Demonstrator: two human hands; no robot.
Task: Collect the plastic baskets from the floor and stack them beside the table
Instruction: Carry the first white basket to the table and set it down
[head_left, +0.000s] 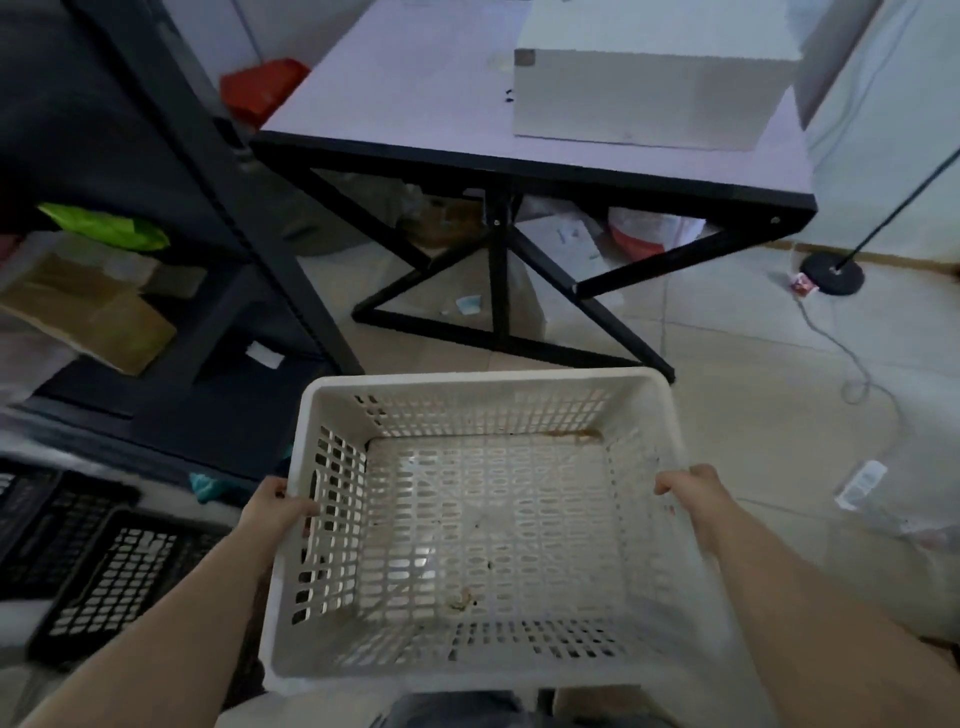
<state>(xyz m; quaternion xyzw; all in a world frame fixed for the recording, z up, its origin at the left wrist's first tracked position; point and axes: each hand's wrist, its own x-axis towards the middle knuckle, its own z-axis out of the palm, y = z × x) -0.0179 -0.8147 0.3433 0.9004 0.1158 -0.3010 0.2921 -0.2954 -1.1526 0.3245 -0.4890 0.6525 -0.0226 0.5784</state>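
I hold a white perforated plastic basket (488, 525) in front of me, above the floor, its open side up and nothing inside but some stains. My left hand (272, 512) grips its left rim with the thumb over the edge. My right hand (693, 496) grips the right rim the same way. The table (467, 124), with a pale top and black crossed legs, stands just beyond the basket. Black plastic baskets (104, 571) lie on the floor at the lower left.
A white box (649, 98) sits on the table. A dark shelf unit (171, 218) with cardboard boxes stands at the left. A lamp base (832, 273), its cable and a plastic bottle (860, 483) lie on the tiled floor at the right. Bags are under the table.
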